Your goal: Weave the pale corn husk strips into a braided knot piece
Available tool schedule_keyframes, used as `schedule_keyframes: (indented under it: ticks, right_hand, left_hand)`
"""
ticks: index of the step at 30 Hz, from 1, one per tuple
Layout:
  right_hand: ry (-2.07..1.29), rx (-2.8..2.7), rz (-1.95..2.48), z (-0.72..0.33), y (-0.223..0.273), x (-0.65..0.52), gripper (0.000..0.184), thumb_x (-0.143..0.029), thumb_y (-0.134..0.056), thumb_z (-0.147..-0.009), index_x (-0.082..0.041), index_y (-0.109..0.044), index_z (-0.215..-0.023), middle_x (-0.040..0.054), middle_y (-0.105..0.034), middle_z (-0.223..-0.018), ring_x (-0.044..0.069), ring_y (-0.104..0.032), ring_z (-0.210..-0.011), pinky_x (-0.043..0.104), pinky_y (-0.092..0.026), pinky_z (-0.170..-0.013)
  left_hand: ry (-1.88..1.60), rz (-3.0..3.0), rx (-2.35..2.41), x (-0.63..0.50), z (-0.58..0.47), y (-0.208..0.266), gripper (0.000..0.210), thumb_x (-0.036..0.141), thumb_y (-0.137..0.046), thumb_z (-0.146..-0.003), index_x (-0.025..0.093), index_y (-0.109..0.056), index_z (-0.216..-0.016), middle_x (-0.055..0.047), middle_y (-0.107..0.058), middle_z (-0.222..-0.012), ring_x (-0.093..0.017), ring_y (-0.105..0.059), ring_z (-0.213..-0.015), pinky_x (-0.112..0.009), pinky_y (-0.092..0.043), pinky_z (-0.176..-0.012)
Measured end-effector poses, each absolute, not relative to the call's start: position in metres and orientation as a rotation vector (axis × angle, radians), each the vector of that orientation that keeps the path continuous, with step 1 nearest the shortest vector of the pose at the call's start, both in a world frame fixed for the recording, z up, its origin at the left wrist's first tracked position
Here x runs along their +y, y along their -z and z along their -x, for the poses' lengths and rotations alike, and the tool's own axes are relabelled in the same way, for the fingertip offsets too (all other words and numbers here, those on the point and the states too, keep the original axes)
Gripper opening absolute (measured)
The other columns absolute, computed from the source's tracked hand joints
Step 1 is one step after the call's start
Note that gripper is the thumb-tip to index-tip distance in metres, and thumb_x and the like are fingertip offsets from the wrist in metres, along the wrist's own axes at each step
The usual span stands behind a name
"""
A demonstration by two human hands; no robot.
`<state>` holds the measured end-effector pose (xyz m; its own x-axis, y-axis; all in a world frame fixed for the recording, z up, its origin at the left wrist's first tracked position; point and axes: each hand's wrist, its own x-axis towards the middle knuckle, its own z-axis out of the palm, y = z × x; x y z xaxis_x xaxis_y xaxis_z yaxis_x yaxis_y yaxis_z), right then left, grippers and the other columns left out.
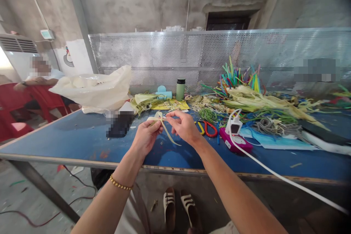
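My left hand [146,133] is closed in a pinch on a pale, looped corn husk strip [168,134], above the blue table [82,137]. One tail of the strip hangs down to the right between my hands. Thumb and fingers of my right hand [185,127] are pinched together at the strip's right side, close to the left fingertips. The exact spot they grip is small and partly covered. Beside my right hand lie red-handled scissors [210,130]; a black phone [120,124] is left of my left hand.
Corn husks [246,98], coloured stems [238,76] and green wire [207,115] lie at the back right. A green bottle [180,90] stands behind my hands. A white cable [270,170] crosses the front edge from a purple power strip [236,143]. A person [56,75] sits at left.
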<state>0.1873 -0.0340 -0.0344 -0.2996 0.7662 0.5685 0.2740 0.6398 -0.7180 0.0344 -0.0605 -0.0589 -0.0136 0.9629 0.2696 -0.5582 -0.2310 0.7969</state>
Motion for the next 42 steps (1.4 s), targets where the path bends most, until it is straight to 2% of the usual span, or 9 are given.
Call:
schedule_keyframes:
  ticks: [2,4,7,15,23,29,32,37,42]
  right_hand:
    - [-0.805,-1.844,0.792,-0.1854,0.0371,-0.0331,0.020,-0.038,-0.059,-0.085,-0.019,-0.063,-0.091,0.0002,-0.062,-0.064,0.014,-0.056,-0.047,0.026,-0.043,-0.045]
    - [-0.853,-1.816,0.759,-0.1835,0.0395,-0.0322,0.017,-0.036,-0.061,-0.083,-0.019,-0.062,-0.086,0.0015,-0.064,-0.068,0.014,-0.059,-0.050,0.026,-0.047,-0.047]
    - [-0.817,-1.816,0.754,-0.1822,0.0411,-0.0309,0.014,-0.031,-0.062,-0.080,-0.017,-0.062,-0.079,0.0015,-0.064,-0.067,0.013,-0.058,-0.054,0.026,-0.048,-0.051]
    - [-0.774,-1.876,0.708,-0.1818,0.0381,-0.0341,0.009,-0.026,-0.059,-0.080,-0.017,-0.060,-0.077,-0.0017,-0.060,-0.062,0.010,-0.052,-0.053,0.022,-0.043,-0.052]
    - [-0.683,-1.895,0.655,-0.1808,0.0362,-0.0372,0.009,-0.021,-0.058,-0.079,-0.016,-0.062,-0.073,-0.0010,-0.062,-0.067,0.009,-0.054,-0.059,0.020,-0.041,-0.055]
    - [-0.729,-1.891,0.651,-0.1783,0.0383,-0.0363,0.012,-0.025,-0.058,-0.081,-0.017,-0.061,-0.073,-0.0006,-0.063,-0.066,0.010,-0.055,-0.058,0.021,-0.041,-0.054]
    - [-0.730,-1.900,0.679,-0.1771,0.0409,-0.0350,0.015,-0.029,-0.057,-0.084,-0.018,-0.061,-0.075,0.0003,-0.064,-0.066,0.011,-0.056,-0.057,0.022,-0.042,-0.054]
    - [-0.595,-1.861,0.814,-0.1780,0.0424,-0.0337,0.019,-0.031,-0.062,-0.082,-0.020,-0.056,-0.068,-0.0003,-0.061,-0.059,0.012,-0.054,-0.051,0.022,-0.039,-0.049]
    - [-0.908,-1.832,0.845,-0.1830,0.0359,-0.0364,0.026,-0.045,-0.064,-0.080,-0.019,-0.065,-0.076,-0.0040,-0.050,-0.047,0.010,-0.043,-0.040,0.023,-0.033,-0.041]
  left_hand:
    - [-1.578,-1.010,0.596,-0.0615,-0.0353,0.0591,0.023,0.023,-0.086,-0.059,0.008,-0.072,-0.068,-0.005,-0.064,-0.067,-0.008,-0.053,-0.058,-0.021,-0.043,-0.058]
    - [-1.579,-1.019,0.609,-0.0620,-0.0356,0.0593,0.022,0.022,-0.086,-0.059,0.008,-0.072,-0.068,-0.004,-0.064,-0.066,-0.008,-0.053,-0.058,-0.021,-0.043,-0.057]
    - [-1.572,-0.983,0.606,-0.0614,-0.0354,0.0598,0.024,0.021,-0.087,-0.057,0.009,-0.071,-0.070,-0.003,-0.064,-0.067,-0.007,-0.054,-0.057,-0.020,-0.044,-0.057]
    - [-1.471,-0.900,0.519,-0.0606,-0.0339,0.0582,0.023,0.016,-0.086,-0.059,0.009,-0.067,-0.072,-0.002,-0.063,-0.066,-0.006,-0.055,-0.056,-0.018,-0.046,-0.056]
    - [-1.427,-0.880,0.478,-0.0594,-0.0324,0.0589,0.021,0.013,-0.085,-0.060,0.007,-0.066,-0.068,-0.002,-0.062,-0.063,-0.006,-0.054,-0.056,-0.017,-0.045,-0.055]
    - [-1.437,-0.891,0.504,-0.0588,-0.0313,0.0601,0.024,0.016,-0.087,-0.057,0.007,-0.066,-0.064,-0.002,-0.060,-0.059,-0.006,-0.054,-0.054,-0.017,-0.045,-0.056]
    - [-1.451,-0.890,0.507,-0.0593,-0.0320,0.0601,0.023,0.016,-0.086,-0.060,0.008,-0.068,-0.071,-0.002,-0.063,-0.063,-0.007,-0.055,-0.056,-0.018,-0.045,-0.057]
    - [-1.519,-0.932,0.526,-0.0598,-0.0340,0.0612,0.025,0.022,-0.085,-0.063,0.010,-0.069,-0.079,-0.001,-0.062,-0.067,-0.007,-0.054,-0.057,-0.019,-0.043,-0.055]
    - [-1.535,-0.994,0.577,-0.0614,-0.0345,0.0612,0.029,0.025,-0.087,-0.058,0.011,-0.069,-0.075,0.000,-0.060,-0.065,-0.008,-0.052,-0.055,-0.021,-0.040,-0.053]
